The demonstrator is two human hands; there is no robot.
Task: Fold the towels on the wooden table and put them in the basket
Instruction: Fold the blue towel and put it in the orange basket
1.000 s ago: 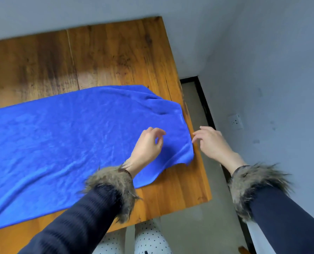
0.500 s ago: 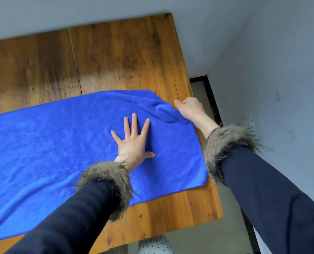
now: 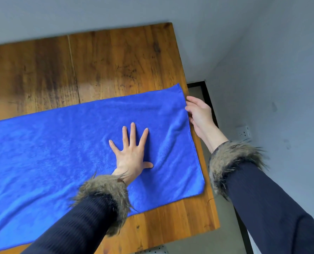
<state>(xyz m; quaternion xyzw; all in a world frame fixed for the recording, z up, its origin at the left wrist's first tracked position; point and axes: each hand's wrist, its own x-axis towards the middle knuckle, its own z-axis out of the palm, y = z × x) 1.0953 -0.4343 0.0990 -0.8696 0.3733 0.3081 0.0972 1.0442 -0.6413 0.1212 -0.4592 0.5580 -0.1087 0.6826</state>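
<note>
Blue microfibre is lying spread flat across the wooden table (image 3: 115, 57): the towel (image 3: 61, 143) is stretching from the left edge of view to the table's right end, its short hem running just inside that edge. The left hand (image 3: 130, 153) is pressing down on the cloth with fingers splayed and straight, pinning it near the right end. The right hand (image 3: 200, 112) is sitting at the far right hem, fingers loosely extended and touching the edge; whether any of them are pinching the hem I cannot tell, since the fingertips are lying against the fabric's border. No basket is showing. The towel is looking soft, light and limp, so it is likely to sag and wrinkle when lifted; taking it by the two right-hand corners along the stitched hem should be giving the cleanest fold over toward the left.
</note>
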